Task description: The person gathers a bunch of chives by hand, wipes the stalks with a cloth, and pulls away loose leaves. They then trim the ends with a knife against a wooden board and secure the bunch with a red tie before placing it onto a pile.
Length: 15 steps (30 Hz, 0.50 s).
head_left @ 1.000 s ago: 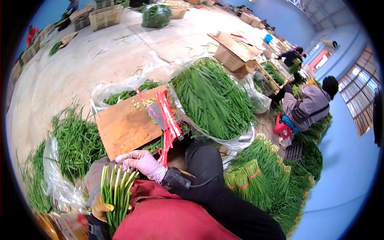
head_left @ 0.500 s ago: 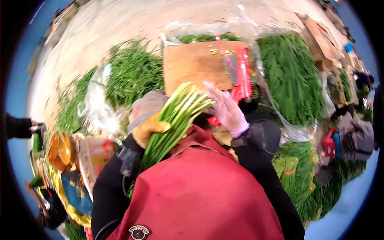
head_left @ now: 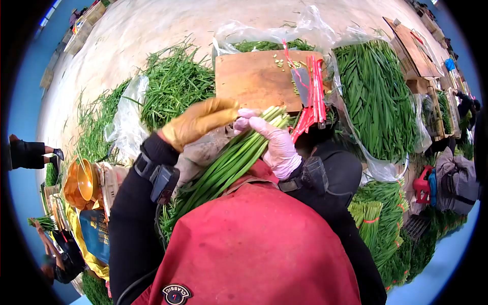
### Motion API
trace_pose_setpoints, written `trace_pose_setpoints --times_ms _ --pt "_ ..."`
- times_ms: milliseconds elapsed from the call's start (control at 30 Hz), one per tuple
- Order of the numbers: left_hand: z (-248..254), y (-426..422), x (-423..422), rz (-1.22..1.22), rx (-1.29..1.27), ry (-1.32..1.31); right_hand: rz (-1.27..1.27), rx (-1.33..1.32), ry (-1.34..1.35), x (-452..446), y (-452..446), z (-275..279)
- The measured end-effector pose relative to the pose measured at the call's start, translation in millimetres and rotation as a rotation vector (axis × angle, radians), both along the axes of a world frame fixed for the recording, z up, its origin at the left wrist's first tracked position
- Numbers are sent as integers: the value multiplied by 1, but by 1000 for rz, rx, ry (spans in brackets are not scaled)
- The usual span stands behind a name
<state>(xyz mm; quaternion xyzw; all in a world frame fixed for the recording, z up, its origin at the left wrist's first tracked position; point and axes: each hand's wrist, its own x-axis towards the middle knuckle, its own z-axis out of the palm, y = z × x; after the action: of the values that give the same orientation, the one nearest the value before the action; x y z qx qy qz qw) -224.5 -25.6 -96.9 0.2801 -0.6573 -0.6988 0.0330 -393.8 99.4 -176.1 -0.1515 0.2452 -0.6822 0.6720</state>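
A bunch of green stalks (head_left: 231, 160) lies slanted across my lap, its pale ends toward the board. My right hand (head_left: 272, 142), in a pink glove, is wrapped round it near those ends. Just above the stalks, my left hand (head_left: 201, 122) in a yellow glove is held flat, its fingers stretched out toward the right fingertips. Beyond them, a wooden board (head_left: 249, 76) bears small cut pieces, a knife (head_left: 301, 84) with a grey blade and red ties (head_left: 316, 91).
Loose greens (head_left: 178, 86) lie left of the board, long leaves (head_left: 376, 96) in plastic to its right. Tied bundles (head_left: 370, 223) rest at lower right. An orange bowl (head_left: 86, 185) stands at left. Other people are at both sides.
My left hand has let go of the bunch and moved up and forward with fingers straight. My right hand, earlier spread beside the stalks, has closed round them near their pale ends.
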Motion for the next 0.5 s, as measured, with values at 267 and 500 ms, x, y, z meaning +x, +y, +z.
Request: trace_pose_setpoints --times_ms 267,500 --pt "7 33 -45 -209 -1076 201 -140 190 -68 -2 10 11" --pt "-3 63 -36 -30 -1038 104 -395 -12 -234 -18 -13 50"
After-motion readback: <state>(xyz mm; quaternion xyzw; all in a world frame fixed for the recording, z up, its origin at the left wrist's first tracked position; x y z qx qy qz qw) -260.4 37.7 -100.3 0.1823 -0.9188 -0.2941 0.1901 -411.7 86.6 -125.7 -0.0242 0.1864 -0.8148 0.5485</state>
